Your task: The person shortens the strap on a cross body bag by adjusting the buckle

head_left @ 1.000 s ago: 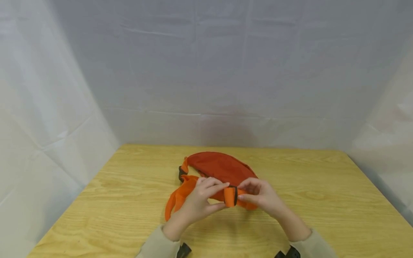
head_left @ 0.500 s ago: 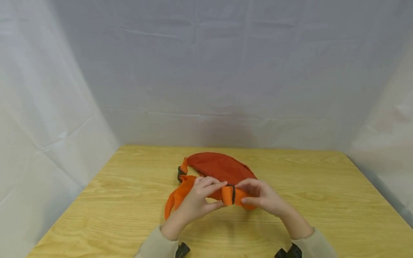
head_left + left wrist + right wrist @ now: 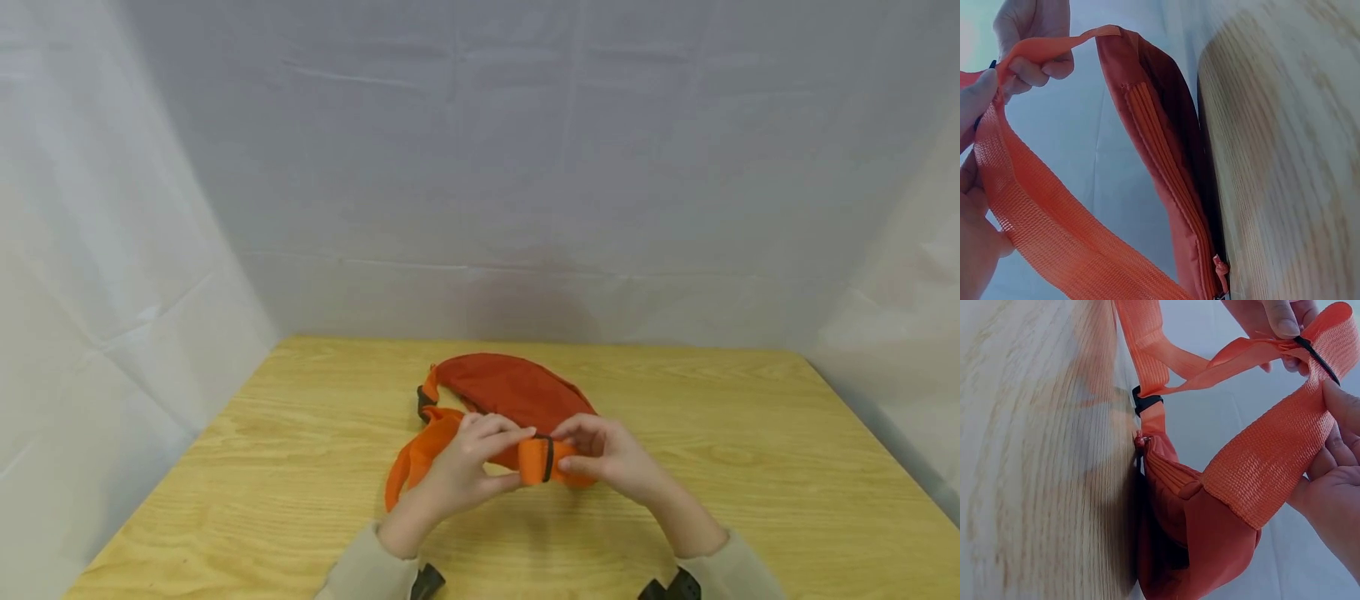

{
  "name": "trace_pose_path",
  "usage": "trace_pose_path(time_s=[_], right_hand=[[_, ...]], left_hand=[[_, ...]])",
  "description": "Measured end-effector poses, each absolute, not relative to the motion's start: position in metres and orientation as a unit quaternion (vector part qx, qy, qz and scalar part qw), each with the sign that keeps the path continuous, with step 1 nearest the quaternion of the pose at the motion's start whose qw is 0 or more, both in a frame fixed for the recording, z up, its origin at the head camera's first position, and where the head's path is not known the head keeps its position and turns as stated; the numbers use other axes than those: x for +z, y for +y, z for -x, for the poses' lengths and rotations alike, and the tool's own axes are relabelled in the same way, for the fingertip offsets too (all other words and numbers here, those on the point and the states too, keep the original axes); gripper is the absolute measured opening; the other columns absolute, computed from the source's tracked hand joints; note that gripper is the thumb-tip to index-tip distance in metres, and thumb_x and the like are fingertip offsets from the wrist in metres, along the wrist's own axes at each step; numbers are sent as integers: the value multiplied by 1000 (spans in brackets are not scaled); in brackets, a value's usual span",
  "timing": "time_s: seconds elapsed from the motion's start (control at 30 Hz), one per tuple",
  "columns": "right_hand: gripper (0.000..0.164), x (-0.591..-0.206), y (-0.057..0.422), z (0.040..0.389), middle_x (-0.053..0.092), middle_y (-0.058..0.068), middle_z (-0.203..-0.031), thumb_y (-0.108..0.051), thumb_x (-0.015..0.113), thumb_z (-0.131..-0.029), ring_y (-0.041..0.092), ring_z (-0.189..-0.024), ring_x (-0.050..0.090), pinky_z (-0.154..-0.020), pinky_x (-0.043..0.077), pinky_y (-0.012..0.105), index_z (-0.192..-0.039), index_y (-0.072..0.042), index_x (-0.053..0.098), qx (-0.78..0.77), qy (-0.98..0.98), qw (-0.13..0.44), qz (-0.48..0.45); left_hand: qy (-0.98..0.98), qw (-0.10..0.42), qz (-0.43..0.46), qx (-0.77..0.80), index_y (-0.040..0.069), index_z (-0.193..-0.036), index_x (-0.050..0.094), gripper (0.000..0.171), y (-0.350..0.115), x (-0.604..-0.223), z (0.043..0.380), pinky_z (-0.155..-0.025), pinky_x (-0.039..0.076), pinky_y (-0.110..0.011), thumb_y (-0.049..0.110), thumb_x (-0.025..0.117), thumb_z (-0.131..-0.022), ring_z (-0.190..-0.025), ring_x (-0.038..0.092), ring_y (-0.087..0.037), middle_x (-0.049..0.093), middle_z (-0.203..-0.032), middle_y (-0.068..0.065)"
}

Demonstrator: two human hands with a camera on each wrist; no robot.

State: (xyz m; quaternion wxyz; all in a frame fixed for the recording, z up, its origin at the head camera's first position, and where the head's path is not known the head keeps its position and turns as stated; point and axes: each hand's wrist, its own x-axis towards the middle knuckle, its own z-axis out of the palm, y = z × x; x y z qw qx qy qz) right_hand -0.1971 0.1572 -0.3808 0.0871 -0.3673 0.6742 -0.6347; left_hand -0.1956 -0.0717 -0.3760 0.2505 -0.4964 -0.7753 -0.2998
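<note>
A red waist bag (image 3: pixel 517 387) lies on the table with its orange webbing strap (image 3: pixel 1272 456) lifted toward me. The strap folds into a short loop (image 3: pixel 531 463) through a black slide adjuster (image 3: pixel 549 458). My left hand (image 3: pixel 468 467) pinches this loop between thumb and fingertips, at the adjuster's left side. Just right of the adjuster, my right hand (image 3: pixel 611 458) pinches the strap, thumb in front and fingers behind. In the left wrist view, the bag's zipper (image 3: pixel 1163 169) faces the hands, its pull (image 3: pixel 1221 269) near the bottom.
More of the strap (image 3: pixel 412 458) hangs in a slack loop left of my left hand. A black buckle (image 3: pixel 425 402) joins it to the bag's left end. The wooden table (image 3: pixel 750 433) is backed by a pale hanging sheet (image 3: pixel 525 167).
The strap loop and adjuster shifted slightly left, then back right and a little down. My right thumb has slid a bit lower on the strap. Both hands keep their pinch; the bag stays put.
</note>
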Motion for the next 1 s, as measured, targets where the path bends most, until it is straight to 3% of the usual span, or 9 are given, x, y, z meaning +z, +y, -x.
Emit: trace_pose_path(time_s=[0.4,0.73,1.0], right_hand=[[26,-382,158,196,61,5,-95,-2,56,-85,14,-84,60,-70,48,29,-103,16,50,-644,659,89,378],[34,-385,163,204,53,5,-116,2,49,-88,16,-102,52,-80,44,32,-121,6,41,-609,640,111,455],[32,-385,163,203,56,6,-112,-2,49,-89,14,-97,54,-77,45,30,-119,10,43,-613,661,113,418]], left_hand=[[-778,267,494,-282,2,-111,60,53,-72,-375,195,-74,33,-32,10,79,-63,-85,51,-11,55,-96,0],[-775,288,485,-287,0,-108,62,52,-75,-375,198,-75,32,-34,11,81,-60,-86,52,-13,56,-95,-2],[-777,275,483,-295,1,-109,62,51,-75,-375,197,-76,33,-33,9,80,-62,-86,51,-12,56,-95,-1]])
